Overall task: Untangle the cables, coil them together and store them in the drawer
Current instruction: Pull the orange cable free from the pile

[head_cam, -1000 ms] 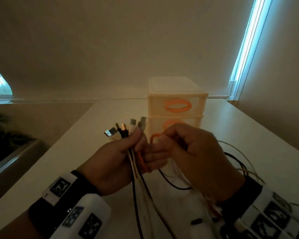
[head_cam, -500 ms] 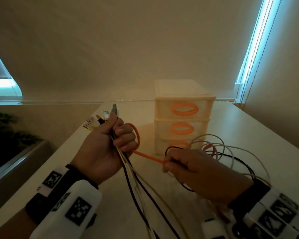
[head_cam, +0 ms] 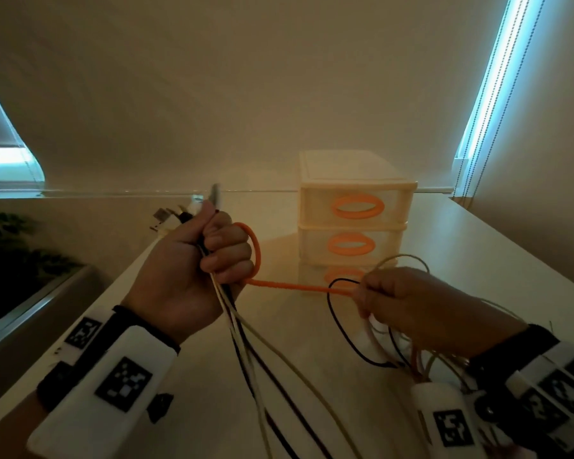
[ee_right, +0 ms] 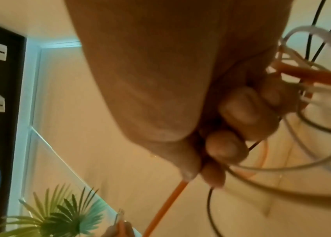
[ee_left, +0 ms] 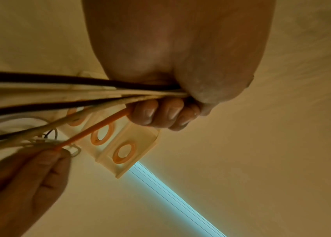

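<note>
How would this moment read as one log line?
left hand: grips bundled cable ends | right hand: pinches orange cable, taut between hands | cream plastic three-drawer unit: shut

Plugs (head_cam: 179,216) stick out above the left hand's fingers (head_cam: 226,256); cables (head_cam: 246,342) hang below them. One cable (head_cam: 299,287) runs from those fingers right to the right hand's fingertips (head_cam: 367,294) — the drawers (head_cam: 355,190) stand behind, loops (head_cam: 348,329) beneath.
</note>
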`<action>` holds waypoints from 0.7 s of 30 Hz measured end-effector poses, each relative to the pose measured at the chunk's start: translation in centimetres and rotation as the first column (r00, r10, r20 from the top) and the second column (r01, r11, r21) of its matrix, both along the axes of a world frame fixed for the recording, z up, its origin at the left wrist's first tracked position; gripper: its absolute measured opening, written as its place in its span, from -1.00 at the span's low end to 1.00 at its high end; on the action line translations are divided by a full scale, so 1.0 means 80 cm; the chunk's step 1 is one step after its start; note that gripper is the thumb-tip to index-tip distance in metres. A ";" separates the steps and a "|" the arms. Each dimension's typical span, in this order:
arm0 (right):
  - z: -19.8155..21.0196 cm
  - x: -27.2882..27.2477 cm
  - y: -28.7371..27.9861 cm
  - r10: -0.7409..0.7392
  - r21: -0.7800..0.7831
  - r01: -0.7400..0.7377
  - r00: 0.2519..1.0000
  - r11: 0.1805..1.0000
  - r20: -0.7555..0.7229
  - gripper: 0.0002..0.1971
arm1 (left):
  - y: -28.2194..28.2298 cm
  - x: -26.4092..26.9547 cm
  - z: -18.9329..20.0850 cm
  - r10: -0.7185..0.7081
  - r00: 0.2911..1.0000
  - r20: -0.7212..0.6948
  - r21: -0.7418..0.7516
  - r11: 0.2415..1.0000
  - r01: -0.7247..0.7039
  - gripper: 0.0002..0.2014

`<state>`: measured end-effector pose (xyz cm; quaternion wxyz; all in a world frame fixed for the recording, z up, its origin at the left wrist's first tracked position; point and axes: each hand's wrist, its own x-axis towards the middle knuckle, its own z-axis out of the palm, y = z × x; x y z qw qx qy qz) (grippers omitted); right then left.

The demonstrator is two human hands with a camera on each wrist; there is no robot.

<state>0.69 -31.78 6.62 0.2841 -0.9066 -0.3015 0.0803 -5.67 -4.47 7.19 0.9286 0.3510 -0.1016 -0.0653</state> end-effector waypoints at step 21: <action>-0.039 -0.027 0.037 0.045 0.059 -0.070 0.932 0.996 0.359 -0.71 | -0.046 0.000 -0.015 0.163 0.977 -0.135 -0.005 0.986 -0.166 -0.57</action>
